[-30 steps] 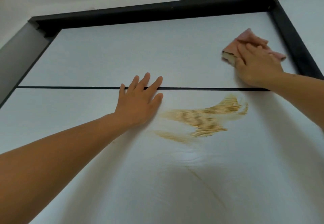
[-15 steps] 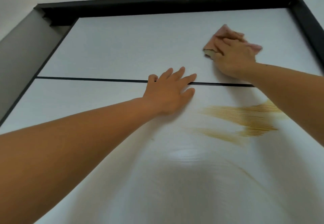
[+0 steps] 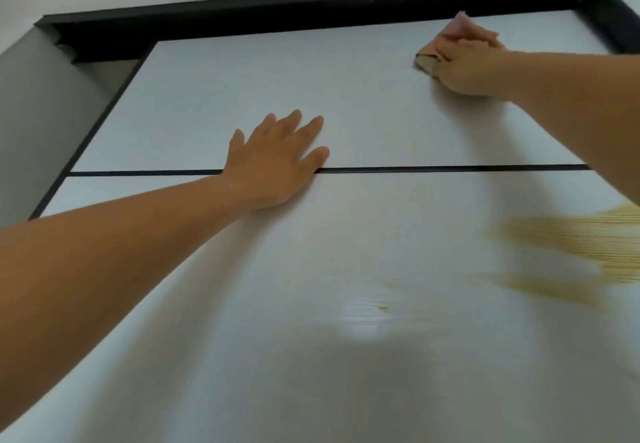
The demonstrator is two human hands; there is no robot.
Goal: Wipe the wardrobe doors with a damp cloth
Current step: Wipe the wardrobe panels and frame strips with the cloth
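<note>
**Wiping upper panel; stain next, down and right**

Gripping pink cloth [image 3: 428, 55] with right hand [image 3: 467, 66], fingers curled over it, pressing it flat to upper panel [image 3: 259, 89] of wardrobe door, near top right corner, just under black frame [image 3: 311, 9]. Bracing with left hand [image 3: 277, 162]: open, fingers straight and spread, palm flat across dark seam [image 3: 450, 168] between upper panel and lower panel [image 3: 311, 304]. Probably next: tackling yellow-brown stain [image 3: 571, 245] on lower panel, at right edge of view. From cloth: down across seam, a little right, well apart. Streaked roughly sideways, so likely needing side-to-side strokes. Nearer right hand than left. Blurred, edges unclear.
</note>
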